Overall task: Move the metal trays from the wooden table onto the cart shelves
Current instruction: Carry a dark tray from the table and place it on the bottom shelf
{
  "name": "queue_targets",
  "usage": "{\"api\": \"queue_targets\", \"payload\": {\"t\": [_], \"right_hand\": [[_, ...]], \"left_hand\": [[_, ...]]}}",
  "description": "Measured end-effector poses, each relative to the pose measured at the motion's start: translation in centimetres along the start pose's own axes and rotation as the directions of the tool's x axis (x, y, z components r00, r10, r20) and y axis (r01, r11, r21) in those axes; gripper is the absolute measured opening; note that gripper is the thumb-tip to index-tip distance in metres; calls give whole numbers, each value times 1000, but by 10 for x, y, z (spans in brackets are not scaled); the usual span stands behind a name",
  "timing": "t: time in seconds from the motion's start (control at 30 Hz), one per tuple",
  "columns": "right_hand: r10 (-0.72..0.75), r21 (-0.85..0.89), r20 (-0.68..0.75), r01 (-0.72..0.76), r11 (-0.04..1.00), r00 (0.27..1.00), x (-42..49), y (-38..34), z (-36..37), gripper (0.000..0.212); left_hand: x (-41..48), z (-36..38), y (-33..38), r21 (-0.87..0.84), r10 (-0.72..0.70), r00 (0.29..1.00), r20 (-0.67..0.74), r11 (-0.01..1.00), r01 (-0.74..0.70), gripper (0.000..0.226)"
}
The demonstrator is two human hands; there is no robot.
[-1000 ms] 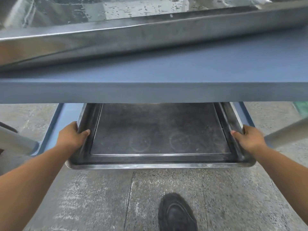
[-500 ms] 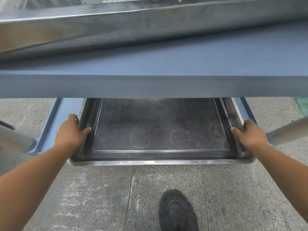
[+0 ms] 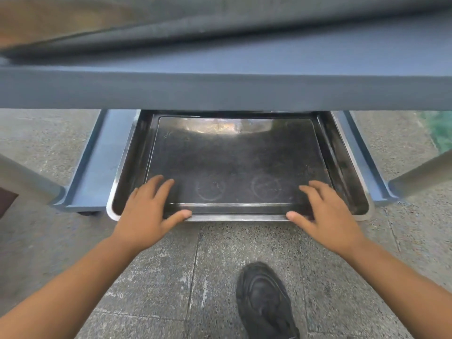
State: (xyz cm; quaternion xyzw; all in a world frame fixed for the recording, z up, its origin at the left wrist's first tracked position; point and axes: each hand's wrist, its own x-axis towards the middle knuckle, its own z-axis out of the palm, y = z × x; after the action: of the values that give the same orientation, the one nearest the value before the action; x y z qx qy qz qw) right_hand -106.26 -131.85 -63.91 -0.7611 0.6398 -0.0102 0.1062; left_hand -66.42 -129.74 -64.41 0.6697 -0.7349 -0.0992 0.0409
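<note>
A dark metal tray (image 3: 234, 152) lies on the blue lower shelf (image 3: 102, 162) of the cart, its near rim jutting a little past the shelf's front. My left hand (image 3: 146, 211) rests on the near rim at the left, fingers straight over the tray's inside, thumb along the rim. My right hand (image 3: 327, 211) lies the same way on the near rim at the right. Another metal tray (image 3: 171, 28), blurred, sits on the blue upper shelf (image 3: 220, 94) above.
Grey cart legs slant out at the left (image 3: 27, 182) and right (image 3: 420, 177). A caster (image 3: 86, 212) shows under the lower shelf's left corner. My black shoe (image 3: 264, 302) stands on the speckled concrete floor in front of the cart.
Both hands left the tray's side rims and now lie flat on its near rim. The tray sits deeper under the upper shelf, and its far edge now shows.
</note>
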Motion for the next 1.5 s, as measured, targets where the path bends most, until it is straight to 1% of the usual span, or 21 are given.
{"api": "queue_targets", "payload": {"t": [0.07, 0.13, 0.2, 0.27, 0.4, 0.5, 0.63, 0.8, 0.87, 0.97, 1.1, 1.2, 1.37, 1.5], "right_hand": [[-41, -90, 40, 44, 995, 998, -7, -6, 5, 96], [-33, -153, 69, 43, 987, 997, -10, -10, 9, 99], [-9, -201, 84, 26, 979, 996, -10, -11, 14, 99], [-2, -241, 86, 23, 970, 996, -7, -11, 18, 97], [-5, -244, 56, 19, 970, 998, 2, -9, 19, 93], [-8, -242, 74, 26, 970, 997, 16, -4, 16, 96], [-17, -236, 93, 39, 971, 995, 34, 2, 16, 93], [-30, -227, 107, 54, 972, 994, 55, 14, 14, 98], [-27, -214, 116, 52, 975, 993, 64, 20, 13, 97], [13, -182, 116, 8, 983, 993, 77, 25, 12, 98], [65, -154, 63, -55, 987, 996, 88, 27, 9, 102], [108, -93, 30, -105, 990, 994, 97, 30, 7, 103], [182, 81, -54, -177, 981, 982, 109, 30, 4, 85], [202, 145, -40, -194, 970, 979, 117, 26, 3, 82]], "left_hand": [[-6, 4, 1, 66, 34, 997, 68, 997, -39, 98], [-9, 8, 0, 129, 46, 992, 116, 990, -60, 100], [-9, 10, 0, 171, 39, 990, 134, 983, -62, 101], [-6, 13, 2, 175, 24, 992, 125, 984, -46, 101], [2, 15, 5, 179, 10, 994, 111, 983, -30, 100], [10, 16, 7, 171, -5, 995, 104, 985, -13, 100], [22, 19, 11, 173, -42, 994, 103, 985, 24, 103], [29, 26, 17, 182, -86, 993, 85, 981, 70, 98], [31, 28, 22, 182, -102, 993, 66, 979, 89, 95], [33, 29, 29, 174, -138, 989, 56, 977, 127, 93], [37, 29, 38, 152, -182, 982, 55, 973, 172, 96], [40, 27, 45, 143, -199, 978, 62, 972, 188, 95], [46, 29, 55, 124, -217, 974, 64, 970, 208, 87], [51, 30, 60, 102, -246, 967, 66, 966, 239, 89]]}}
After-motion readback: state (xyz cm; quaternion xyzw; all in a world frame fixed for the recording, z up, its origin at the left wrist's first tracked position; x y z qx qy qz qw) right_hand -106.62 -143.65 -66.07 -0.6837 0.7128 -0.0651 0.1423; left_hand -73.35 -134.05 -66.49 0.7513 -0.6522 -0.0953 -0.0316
